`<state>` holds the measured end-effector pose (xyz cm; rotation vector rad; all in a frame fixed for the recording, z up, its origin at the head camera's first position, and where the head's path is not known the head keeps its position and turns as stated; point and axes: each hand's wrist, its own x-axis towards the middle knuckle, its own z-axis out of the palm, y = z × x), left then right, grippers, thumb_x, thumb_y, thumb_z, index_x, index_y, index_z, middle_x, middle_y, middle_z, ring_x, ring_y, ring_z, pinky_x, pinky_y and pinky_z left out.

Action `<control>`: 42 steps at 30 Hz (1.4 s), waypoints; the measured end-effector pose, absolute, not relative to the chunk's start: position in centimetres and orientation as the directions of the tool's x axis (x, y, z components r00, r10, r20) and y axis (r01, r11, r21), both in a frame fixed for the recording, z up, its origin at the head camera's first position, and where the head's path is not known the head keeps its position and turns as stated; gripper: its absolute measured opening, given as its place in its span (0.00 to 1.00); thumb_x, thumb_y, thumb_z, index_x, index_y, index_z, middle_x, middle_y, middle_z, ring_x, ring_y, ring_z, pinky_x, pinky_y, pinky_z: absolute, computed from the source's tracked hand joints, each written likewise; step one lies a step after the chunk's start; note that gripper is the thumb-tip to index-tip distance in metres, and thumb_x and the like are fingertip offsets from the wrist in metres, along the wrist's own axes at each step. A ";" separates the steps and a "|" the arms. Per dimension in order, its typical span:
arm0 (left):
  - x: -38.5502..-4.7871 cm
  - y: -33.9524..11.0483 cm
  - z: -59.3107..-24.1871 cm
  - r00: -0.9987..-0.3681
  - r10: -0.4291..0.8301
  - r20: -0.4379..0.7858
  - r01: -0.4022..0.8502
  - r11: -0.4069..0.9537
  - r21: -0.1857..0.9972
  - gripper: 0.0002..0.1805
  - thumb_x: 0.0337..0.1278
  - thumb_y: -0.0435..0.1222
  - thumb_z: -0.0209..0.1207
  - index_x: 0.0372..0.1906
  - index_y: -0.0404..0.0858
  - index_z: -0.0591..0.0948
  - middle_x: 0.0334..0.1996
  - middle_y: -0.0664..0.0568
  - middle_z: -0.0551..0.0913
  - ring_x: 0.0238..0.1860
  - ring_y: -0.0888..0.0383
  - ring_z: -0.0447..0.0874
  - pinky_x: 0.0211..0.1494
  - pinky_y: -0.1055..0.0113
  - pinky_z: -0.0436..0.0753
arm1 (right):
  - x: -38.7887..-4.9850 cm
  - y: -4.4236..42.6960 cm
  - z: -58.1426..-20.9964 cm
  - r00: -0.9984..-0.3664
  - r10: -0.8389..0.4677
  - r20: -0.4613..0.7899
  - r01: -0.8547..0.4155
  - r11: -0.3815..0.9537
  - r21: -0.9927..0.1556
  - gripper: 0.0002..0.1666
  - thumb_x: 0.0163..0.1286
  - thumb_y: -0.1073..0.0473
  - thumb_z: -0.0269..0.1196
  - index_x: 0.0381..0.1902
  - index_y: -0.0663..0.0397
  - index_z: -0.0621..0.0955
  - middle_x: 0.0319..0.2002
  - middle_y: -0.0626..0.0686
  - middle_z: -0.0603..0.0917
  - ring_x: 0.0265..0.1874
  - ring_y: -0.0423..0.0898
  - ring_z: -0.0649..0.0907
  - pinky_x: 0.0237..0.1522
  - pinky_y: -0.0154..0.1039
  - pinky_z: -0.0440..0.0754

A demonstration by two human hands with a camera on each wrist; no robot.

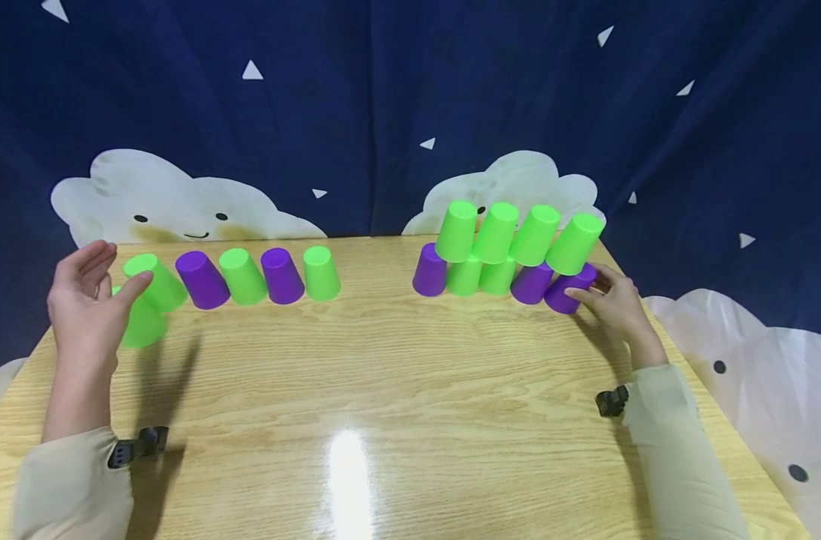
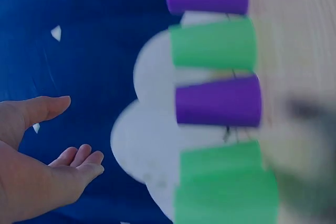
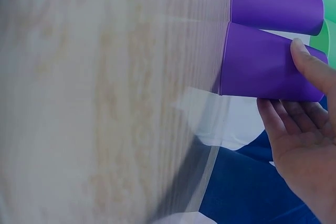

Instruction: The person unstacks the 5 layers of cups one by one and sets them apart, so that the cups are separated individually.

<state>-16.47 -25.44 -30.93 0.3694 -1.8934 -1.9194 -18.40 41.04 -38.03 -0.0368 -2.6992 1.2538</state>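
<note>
Purple cup [image 3: 265, 64] sits mouth-down on the table [image 1: 417, 375], outer end of the right bottom row, just beside another purple cup [image 1: 531, 285]; pinched by the right hand [image 1: 619, 304], thumb on one side, fingers round the other. Nothing is gripped by the left hand [image 1: 89, 307], raised near the left-end green cup [image 1: 142, 328]. Step is judged to be a position trim: light pressure should be used, cup slid flat rather than lifted, outermost top green cup [image 1: 576, 244] watched, as it appears to straddle both purples and could be tipped. Fingertip contact behind the cup is hidden. Upper row is cut off in the right wrist view. Left wrist view is blurred; whether its two lowest greens touch cannot be told.
</note>
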 end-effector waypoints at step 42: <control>-26.8 5.8 -30.0 -0.908 0.333 0.252 0.364 0.333 0.870 0.33 0.60 0.36 0.67 0.67 0.32 0.68 0.64 0.44 0.73 0.66 0.51 0.70 0.69 0.67 0.68 | -18.5 41.1 -38.1 -0.986 0.103 0.134 -0.037 0.640 -0.767 0.38 0.68 0.53 0.67 0.69 0.65 0.67 0.59 0.68 0.75 0.59 0.61 0.75 0.48 0.20 0.77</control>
